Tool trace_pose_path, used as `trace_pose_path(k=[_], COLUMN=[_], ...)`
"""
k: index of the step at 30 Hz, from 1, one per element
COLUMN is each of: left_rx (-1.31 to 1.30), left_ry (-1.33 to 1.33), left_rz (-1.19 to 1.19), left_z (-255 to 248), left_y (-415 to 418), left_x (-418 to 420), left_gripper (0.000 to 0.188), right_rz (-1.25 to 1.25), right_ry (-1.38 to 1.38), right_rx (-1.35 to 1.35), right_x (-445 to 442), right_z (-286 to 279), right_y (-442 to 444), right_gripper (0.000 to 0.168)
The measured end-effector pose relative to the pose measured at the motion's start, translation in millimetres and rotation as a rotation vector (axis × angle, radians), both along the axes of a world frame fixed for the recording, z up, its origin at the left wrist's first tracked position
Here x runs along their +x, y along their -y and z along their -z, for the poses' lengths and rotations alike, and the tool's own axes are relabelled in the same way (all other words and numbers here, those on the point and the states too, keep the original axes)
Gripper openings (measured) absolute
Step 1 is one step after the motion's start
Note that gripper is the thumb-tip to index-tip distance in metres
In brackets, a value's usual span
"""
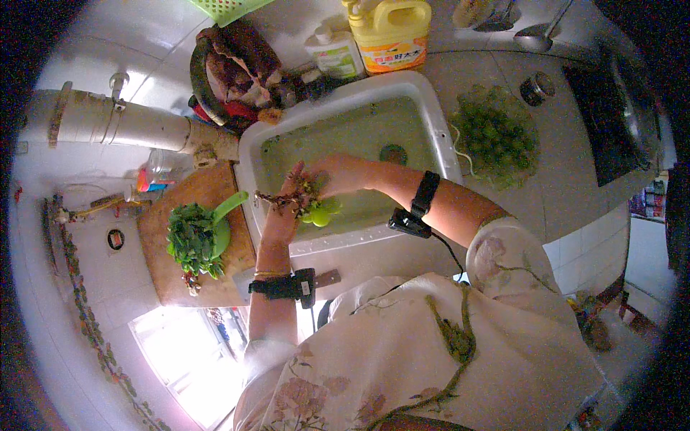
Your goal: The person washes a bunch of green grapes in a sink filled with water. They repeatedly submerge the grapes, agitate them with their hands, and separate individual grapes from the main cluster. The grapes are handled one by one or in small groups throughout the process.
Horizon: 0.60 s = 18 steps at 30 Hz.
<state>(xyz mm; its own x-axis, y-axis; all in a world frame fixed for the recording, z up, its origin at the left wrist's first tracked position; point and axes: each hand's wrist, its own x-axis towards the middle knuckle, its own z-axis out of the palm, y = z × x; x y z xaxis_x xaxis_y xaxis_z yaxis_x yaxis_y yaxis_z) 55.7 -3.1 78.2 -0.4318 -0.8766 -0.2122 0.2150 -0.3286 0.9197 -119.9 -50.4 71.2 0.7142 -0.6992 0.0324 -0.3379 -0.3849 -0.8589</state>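
Over the white sink basin (431,110), my left hand (283,215) holds a browned grape stem (285,198). Several green grapes (321,214) hang from it on the right side. My right hand (342,172) reaches in from the right, its fingers against the upper part of the stem. Blur and the stem hide whether a grape is between those fingers. Cloudy water (345,121) stands in the basin below, with the round drain (393,155) visible through it. On the counter to the right lies a heap of green grapes (493,134).
A wooden board (156,231) at left bears a green handled container (222,237) full of leafy greens (191,237). A knife handle (328,277) lies by the near sink edge. Behind the sink stand a yellow detergent jug (393,37) and a white bottle (337,54). A jar (537,88) stands right.
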Motion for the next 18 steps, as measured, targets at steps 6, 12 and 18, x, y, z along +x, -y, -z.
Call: trace_pose_path(k=[6,12,18], left_rx=[-0.109,-0.061,-0.57], left_ry=[0.176,0.226,0.831], left_rz=[-0.06,-0.092,-0.055], left_z=[7.3,5.1,50.3], left_y=[-3.5,-3.6,-6.0], left_x=[-1.6,-4.1,30.9], left_gripper=[0.047,0.042,0.028], right_rz=[-0.001,0.001,0.525], right_ry=[-0.041,0.117,0.655], right_rx=[0.363,0.808,1.317], right_x=[-3.9,-8.8,-38.0], right_z=[-0.7,37.1,69.3], right_y=[4.5,22.9,28.0], right_gripper=[0.03,0.018,0.024])
